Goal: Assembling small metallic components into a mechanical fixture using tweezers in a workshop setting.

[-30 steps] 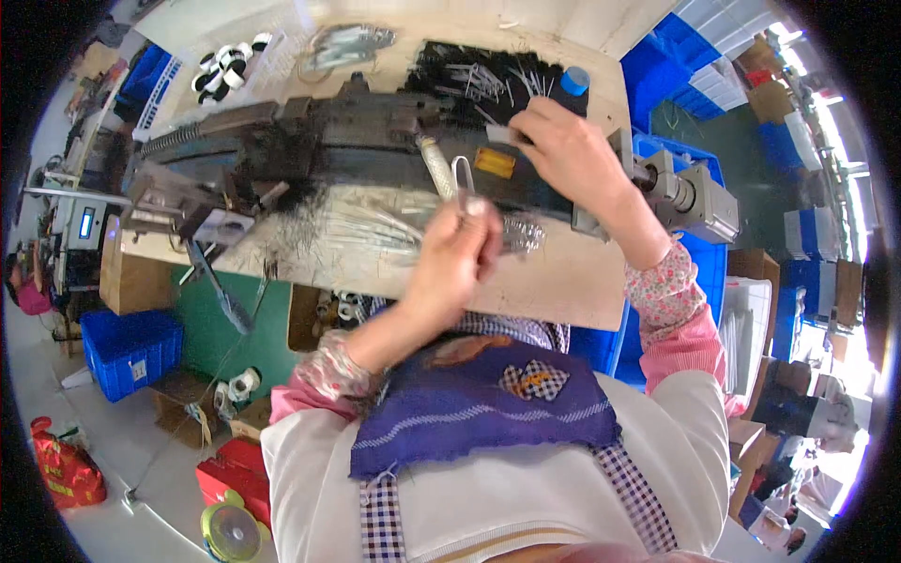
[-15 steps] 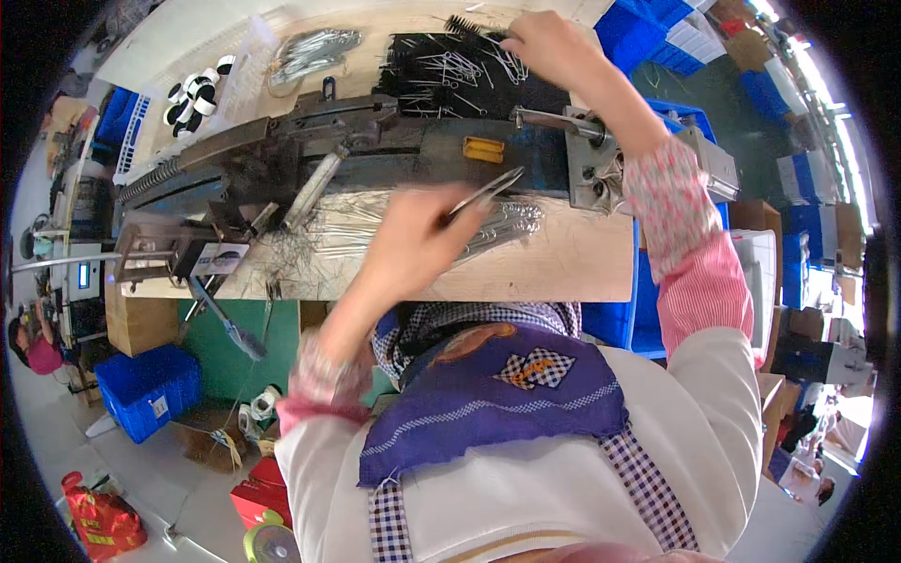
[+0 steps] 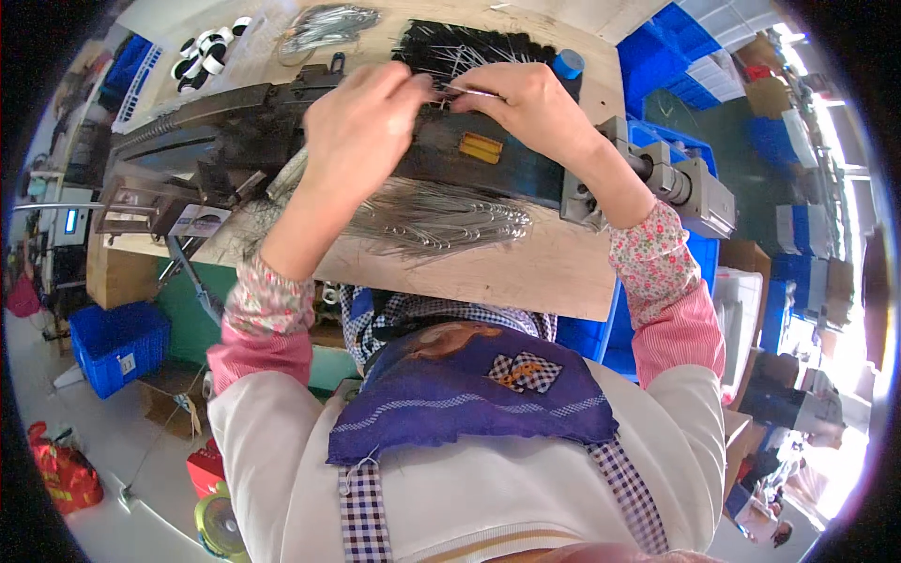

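Note:
Both my hands meet over the long dark metal fixture [image 3: 450, 145] on the bench. My left hand [image 3: 361, 127] is curled closed; its fingertips are smeared by motion, so what they hold is hidden. My right hand [image 3: 526, 98] pinches a thin silver wire piece [image 3: 477, 91] close to the left fingertips. Just beyond the hands, a black bristly mat [image 3: 427, 42] bears many loose metal wire pieces [image 3: 460, 58]. On the near side of the fixture lies a spread bundle of looped wires [image 3: 450, 225].
A yellow block [image 3: 481, 147] sits on the fixture. A blue-capped container [image 3: 568, 64] stands beyond my right hand, and a grey machine unit [image 3: 699, 192] is at the right. White rolls [image 3: 202, 56] and a bag of wires [image 3: 333, 23] lie at the far left.
My left hand, which held tweezers over the wire bundle, has moved up and left. My right hand has come back from the far side of the mat to meet it.

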Demonstrator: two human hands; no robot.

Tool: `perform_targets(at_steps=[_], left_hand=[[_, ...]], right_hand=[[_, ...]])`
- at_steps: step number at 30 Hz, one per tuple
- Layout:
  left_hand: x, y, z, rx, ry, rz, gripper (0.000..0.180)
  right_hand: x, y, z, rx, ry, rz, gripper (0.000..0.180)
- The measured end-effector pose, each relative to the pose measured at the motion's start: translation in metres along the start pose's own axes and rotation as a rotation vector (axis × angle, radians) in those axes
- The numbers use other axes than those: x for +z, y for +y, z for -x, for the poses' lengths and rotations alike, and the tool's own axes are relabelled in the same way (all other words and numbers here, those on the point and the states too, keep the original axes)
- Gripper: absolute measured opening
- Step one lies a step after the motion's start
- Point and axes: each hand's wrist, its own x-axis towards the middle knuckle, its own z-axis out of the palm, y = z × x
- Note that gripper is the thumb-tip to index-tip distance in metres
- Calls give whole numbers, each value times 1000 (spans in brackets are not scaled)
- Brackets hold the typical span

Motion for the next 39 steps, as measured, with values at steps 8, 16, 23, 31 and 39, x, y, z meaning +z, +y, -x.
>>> perform_targets(at_steps=[8,16,23,31,39], left_hand=[[-3,21,78,-1399,94,2070,44],[26,46,78,-1055,-26,1168,23],[-19,-8,128,-1328,-78,1045,34],[-40,-76,160,-1589,458,1250,27],[-13,14,104,-1098,646,1333,23]], right_hand=[[33,4,-12,137,-18,-19,20],[33,-3,-18,159,-72,-44,20],[22,-49,19,56,7,179,11],[63,21,69,602,-139,473,21],[-17,-47,88,519,-269,70,29]])
